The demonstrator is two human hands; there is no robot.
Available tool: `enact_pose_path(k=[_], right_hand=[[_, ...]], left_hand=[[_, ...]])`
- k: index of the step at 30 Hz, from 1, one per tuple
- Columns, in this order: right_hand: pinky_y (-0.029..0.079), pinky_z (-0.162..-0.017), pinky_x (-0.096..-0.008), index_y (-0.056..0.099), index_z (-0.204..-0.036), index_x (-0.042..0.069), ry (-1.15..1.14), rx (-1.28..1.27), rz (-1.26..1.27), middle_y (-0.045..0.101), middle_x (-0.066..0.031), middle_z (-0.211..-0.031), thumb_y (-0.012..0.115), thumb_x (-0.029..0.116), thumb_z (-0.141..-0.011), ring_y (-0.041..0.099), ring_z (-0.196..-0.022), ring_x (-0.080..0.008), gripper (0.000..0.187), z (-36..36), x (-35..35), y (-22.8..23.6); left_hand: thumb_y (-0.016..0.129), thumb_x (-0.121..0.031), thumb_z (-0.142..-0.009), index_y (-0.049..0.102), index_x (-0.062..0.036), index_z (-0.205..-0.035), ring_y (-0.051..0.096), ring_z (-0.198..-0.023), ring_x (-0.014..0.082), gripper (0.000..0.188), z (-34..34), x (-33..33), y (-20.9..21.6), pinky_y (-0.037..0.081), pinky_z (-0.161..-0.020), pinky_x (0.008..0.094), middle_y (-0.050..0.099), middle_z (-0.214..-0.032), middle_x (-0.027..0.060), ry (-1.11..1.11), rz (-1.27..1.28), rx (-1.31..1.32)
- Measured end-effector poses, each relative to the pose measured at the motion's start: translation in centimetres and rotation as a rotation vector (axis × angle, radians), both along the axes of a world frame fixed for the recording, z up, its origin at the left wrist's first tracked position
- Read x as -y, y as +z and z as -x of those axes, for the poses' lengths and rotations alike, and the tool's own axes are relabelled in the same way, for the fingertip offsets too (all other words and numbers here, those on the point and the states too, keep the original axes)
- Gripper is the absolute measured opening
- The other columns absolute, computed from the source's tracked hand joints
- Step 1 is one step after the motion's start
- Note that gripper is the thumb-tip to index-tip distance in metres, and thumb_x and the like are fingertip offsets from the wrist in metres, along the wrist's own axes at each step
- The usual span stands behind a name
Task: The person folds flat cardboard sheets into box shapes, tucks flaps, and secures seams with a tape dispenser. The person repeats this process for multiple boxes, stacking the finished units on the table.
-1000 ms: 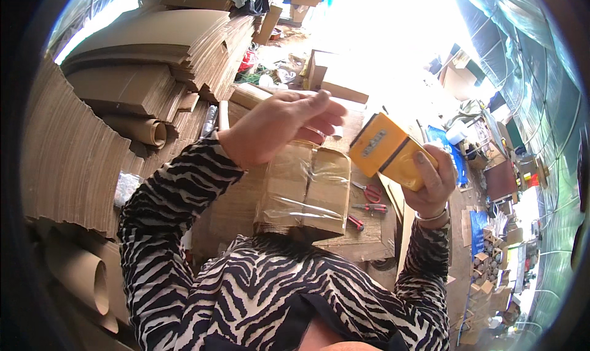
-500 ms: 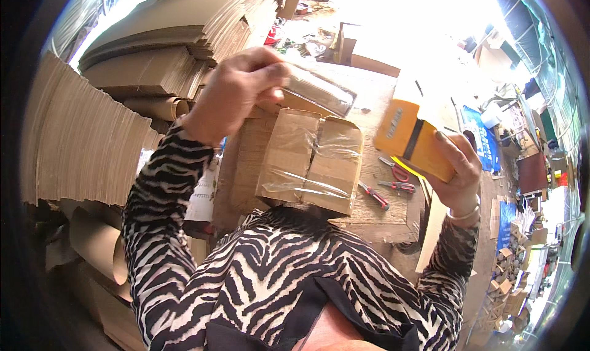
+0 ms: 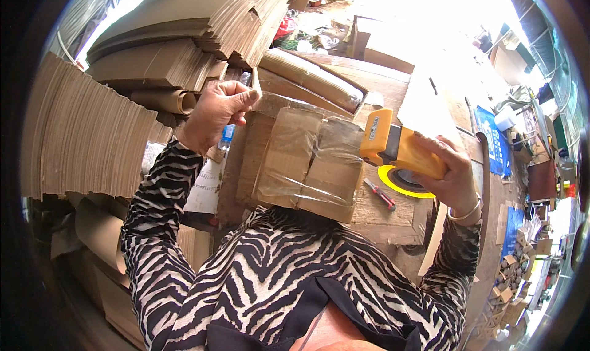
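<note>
Clock: centred on the box, 12 pointing away from the person.
Box: brown cardboard box (image 3: 289, 160), on the bench (image 3: 393, 220), near side up against the person's front.
Left hand: left hand (image 3: 214, 116) at 10, clear of the box top, thumb and fingertips pinched narrow on the end of the clear strip.
Right hand: right hand (image 3: 453, 169) at 3, fingers wrapped around the tape dispenser.
Dispenser: yellow and black tape dispenser (image 3: 399, 145), head at the box's 3 o'clock edge; can't tell if it touches. Yellow-rimmed round part just below it.
Strip: clear strip (image 3: 307, 105), looks drawn from left hand toward dispenser along the 12 o'clock edge.
Taped so far: flaps folded shut, shiny film across the top, middle seam covered by the look of it.
Left over: strip looks taut, not pressed flat, and uncut, I judge. Box underside hidden, can't call it.
Cutter: red-handled cutter (image 3: 386, 198) at 4, lying on the bench, untouched.
Bundle: long wrapped cardboard bundle (image 3: 313, 77) at 12.
Stack: cardboard stack (image 3: 92, 130) at 9.
</note>
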State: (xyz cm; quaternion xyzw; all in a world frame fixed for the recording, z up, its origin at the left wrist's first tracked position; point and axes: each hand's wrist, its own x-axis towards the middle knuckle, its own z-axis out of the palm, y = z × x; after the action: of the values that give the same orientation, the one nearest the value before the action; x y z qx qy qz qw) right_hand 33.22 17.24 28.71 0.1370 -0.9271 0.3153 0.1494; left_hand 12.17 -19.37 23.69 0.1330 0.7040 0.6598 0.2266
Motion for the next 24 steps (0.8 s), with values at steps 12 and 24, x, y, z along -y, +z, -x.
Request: enact_pose_path(k=[12, 24], right_hand=[[0.053, -0.07, -0.0284, 0.065, -0.124, 0.008, -0.03, 0.068, 0.063, 0.065, -0.0097, -0.091, 0.084, 0.003, -0.064, 0.064, -0.078, -0.0184, 0.064, -0.6, 0.6, -1.1], [0.053, -0.069, -0.0291, 0.065, -0.123, 0.007, -0.002, -0.02, 0.078, 0.065, -0.0096, -0.093, 0.083, 0.001, -0.064, 0.063, -0.078, -0.0188, 0.062, -1.1, 0.5, -1.7]], left_hand=[[0.062, -0.036, -0.095, 0.06, -0.0107, -0.082, 0.049, -0.057, 0.0037, 0.029, -1.4, -1.2, -6.5, 0.042, -0.05, 0.0191, 0.055, -0.069, -0.0065, -0.15, -0.108, 0.532], [0.053, -0.027, -0.1, 0.04, -0.0046, -0.142, 0.049, -0.123, 0.016, 0.05, -5.6, -2.8, -10.7, 0.043, -0.102, 0.033, 0.053, -0.134, 0.0096, -0.116, -0.246, 0.252]])
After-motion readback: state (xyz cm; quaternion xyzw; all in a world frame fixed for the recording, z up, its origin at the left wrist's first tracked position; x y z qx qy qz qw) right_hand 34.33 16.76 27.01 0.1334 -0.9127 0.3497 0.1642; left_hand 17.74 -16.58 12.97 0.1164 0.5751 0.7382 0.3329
